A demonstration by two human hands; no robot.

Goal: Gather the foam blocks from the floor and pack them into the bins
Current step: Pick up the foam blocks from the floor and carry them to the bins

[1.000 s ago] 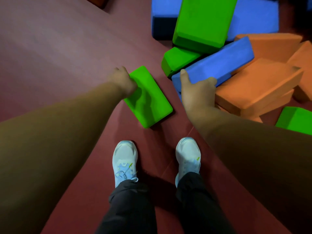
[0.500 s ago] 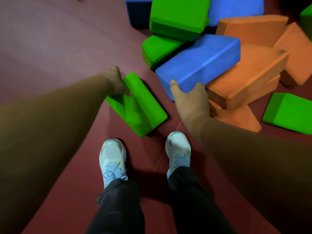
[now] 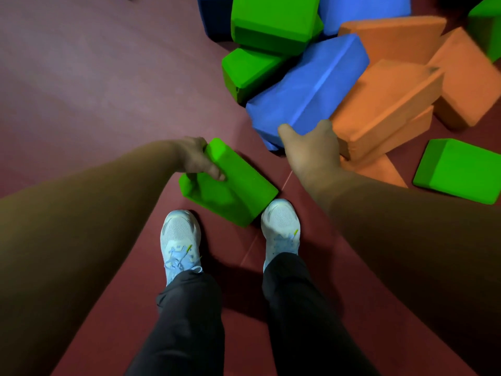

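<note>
**Gripping two foam blocks at the pile's edge**

Clasping, with the left hand (image 3: pixel 199 158), the far end of a bright green rectangular foam block (image 3: pixel 235 188): fingers curling over the top edge, thumb pressing on the broad face. Holding that block tilted, one long side turned up, the near corner just beside the toe of the right white mesh shoe (image 3: pixel 282 226); whether touching the floor, cannot tell.

Clutching, with the right hand (image 3: pixel 311 150), the near lower corner of a large blue rectangular foam block (image 3: pixel 306 88): thumb lying along the left side, fingers wrapping round the right side and mostly out of sight. Leaning that blue block across the heap, touching a second green foam block (image 3: pixel 249 69) to the left and a thick orange foam slab (image 3: pixel 385 101) to the right.

Further out: stacking up behind, a big green block (image 3: pixel 273 20), more blue foam (image 3: pixel 363 12) and more orange blocks (image 3: pixel 466 77). Lying alone to the right, a lone green block (image 3: pixel 461 169) on the dark red matte floor (image 3: pixel 108 90). Standing in the left white mesh shoe (image 3: pixel 180 234) and black trousers (image 3: pixel 189 321).
</note>
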